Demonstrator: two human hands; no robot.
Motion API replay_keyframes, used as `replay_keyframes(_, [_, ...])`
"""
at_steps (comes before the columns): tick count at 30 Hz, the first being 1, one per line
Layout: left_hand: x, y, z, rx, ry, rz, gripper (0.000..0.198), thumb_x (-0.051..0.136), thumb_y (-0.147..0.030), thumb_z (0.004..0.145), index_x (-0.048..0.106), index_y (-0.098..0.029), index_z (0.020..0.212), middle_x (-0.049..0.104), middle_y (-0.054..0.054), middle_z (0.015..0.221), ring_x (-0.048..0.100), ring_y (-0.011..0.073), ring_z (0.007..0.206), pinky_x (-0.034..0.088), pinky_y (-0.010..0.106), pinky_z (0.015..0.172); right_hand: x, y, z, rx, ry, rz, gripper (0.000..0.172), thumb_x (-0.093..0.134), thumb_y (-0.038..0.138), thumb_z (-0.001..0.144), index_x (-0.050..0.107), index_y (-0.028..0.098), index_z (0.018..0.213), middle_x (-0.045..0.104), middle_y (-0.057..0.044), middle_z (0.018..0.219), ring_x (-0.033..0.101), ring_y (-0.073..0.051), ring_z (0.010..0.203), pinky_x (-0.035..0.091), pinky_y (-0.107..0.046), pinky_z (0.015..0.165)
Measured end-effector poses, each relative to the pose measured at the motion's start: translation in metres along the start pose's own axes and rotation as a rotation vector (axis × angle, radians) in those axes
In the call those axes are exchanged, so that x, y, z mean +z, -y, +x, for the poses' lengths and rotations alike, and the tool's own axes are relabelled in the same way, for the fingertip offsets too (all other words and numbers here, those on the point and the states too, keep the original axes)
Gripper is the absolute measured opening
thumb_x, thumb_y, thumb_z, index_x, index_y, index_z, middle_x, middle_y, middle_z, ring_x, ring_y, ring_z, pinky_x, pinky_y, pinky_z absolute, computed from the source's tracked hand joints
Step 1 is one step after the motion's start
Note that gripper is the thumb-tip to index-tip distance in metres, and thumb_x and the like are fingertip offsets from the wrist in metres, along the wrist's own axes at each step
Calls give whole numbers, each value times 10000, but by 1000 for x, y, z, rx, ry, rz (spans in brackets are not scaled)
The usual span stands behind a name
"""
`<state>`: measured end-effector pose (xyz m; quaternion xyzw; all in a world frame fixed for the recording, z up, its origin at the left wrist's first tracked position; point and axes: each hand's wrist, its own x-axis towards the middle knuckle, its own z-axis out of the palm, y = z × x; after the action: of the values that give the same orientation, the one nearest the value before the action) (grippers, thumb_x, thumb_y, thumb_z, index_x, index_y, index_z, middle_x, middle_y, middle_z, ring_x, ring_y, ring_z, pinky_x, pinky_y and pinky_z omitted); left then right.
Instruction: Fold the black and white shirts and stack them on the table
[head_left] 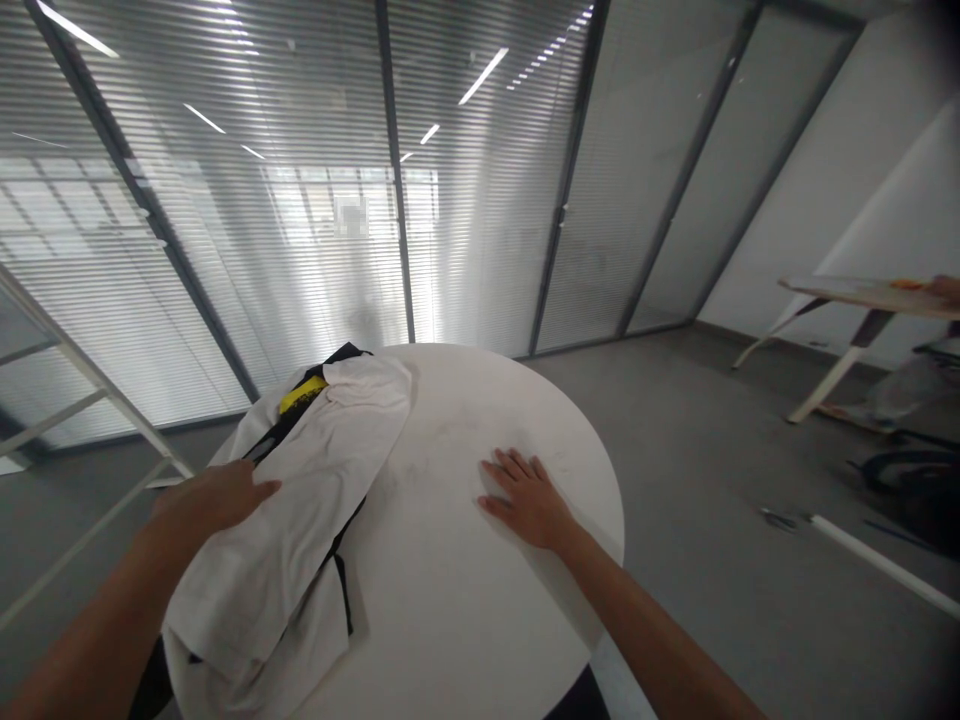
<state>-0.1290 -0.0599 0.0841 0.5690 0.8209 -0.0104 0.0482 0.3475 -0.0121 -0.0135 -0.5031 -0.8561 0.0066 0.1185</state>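
A white garment with black edging and a yellow print (330, 470) lies folded lengthwise along the left side of a round white table (465, 600). My left hand (214, 500) is at the garment's left edge, its thumb stretched over the cloth. The other fingers look curled at the edge and are partly hidden. To the right, my right hand (529, 497) rests palm down on the bare tabletop. Its fingers are spread, and nothing is in it.
A white metal frame like a ladder (97, 380) stands at the left. Glass partitions with blinds (480, 220) run behind the table. At right are another table (862, 292), with a person's hand (943, 290) at its edge, and a white pole (885, 565) low near the floor.
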Motion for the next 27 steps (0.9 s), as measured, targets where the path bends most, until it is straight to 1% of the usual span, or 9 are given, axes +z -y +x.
replay_keyframes(3, [-13, -9, -9, 100, 14, -48, 602, 425, -612, 791, 653, -129, 1070, 700, 178, 1052, 651, 353, 995, 465, 443, 891, -1, 0, 0, 0, 6, 30, 681, 347, 676, 911, 412, 284, 1464, 310, -86, 1558, 252, -334, 1433, 193, -564, 1125])
replay_keyframes(7, [-41, -54, -33, 276, -85, -441, 499, 458, -554, 809, 671, -163, 1034, 692, 122, 1117, 622, 309, 1079, 450, 386, 946, -2, -3, 1, 4, -6, 110, 611, 430, 603, 915, 472, 262, 1420, 360, -86, 1537, 265, -335, 1426, 184, -583, 1126])
replay_keyframes(9, [-49, -81, -45, 319, -41, -536, 472, 460, -570, 817, 667, -197, 1019, 714, 66, 1039, 660, 256, 970, 493, 339, 867, -5, -3, 2, 19, -51, 169, 477, 460, 468, 936, 536, 253, 1355, 476, -89, 1460, 356, -315, 1379, 214, -575, 1117])
replay_keyframes(11, [-51, -106, -55, 326, 86, -774, 463, 486, -561, 819, 641, -193, 1053, 716, 44, 960, 671, 228, 875, 519, 314, 773, -10, 2, 3, 39, -124, 268, 369, 457, 332, 938, 592, 241, 1270, 599, -88, 1323, 489, -274, 1267, 286, -532, 1091])
replay_keyframes(15, [-45, -156, -74, 307, 209, -997, 408, 539, -504, 806, 580, -185, 1058, 660, 8, 790, 615, 156, 638, 468, 233, 517, -32, 38, 3, 31, -219, 665, 339, 467, 319, 942, 550, 242, 1261, 678, -68, 1105, 617, -197, 1007, 464, -378, 911])
replay_keyframes(17, [-41, -177, -82, 313, 315, -1049, 443, 528, -491, 819, 522, -205, 1157, 634, -10, 752, 575, 134, 548, 425, 210, 434, -46, 64, 1, -25, -125, 891, 369, 464, 390, 956, 495, 265, 1302, 668, -50, 1061, 627, -167, 895, 497, -301, 750])
replay_keyframes(19, [-37, -193, -88, 353, 372, -1049, 498, 518, -483, 835, 446, -225, 1255, 603, -30, 707, 559, 127, 506, 406, 195, 395, -58, 89, 0, -98, -5, 1028, 480, 510, 439, 938, 406, 278, 1377, 649, -42, 1060, 615, -151, 845, 487, -279, 717])
replay_keyframes(23, [-26, -205, -91, 418, 347, -967, 605, 489, -469, 869, 313, -210, 1387, 541, -53, 633, 521, 120, 423, 375, 189, 350, -66, 115, 2, -101, 48, 1032, 720, 667, 448, 838, 313, 278, 1441, 625, -32, 1050, 573, -154, 808, 450, -289, 725])
replay_keyframes(27, [-9, -200, -83, 369, 219, -932, 733, 457, -508, 890, 207, -163, 1487, 568, -22, 664, 481, 124, 394, 381, 233, 370, -51, 108, 13, -99, 56, 1166, 386, 562, 463, 898, 564, 210, 1189, 610, -8, 900, 524, -141, 755, 411, -272, 683])
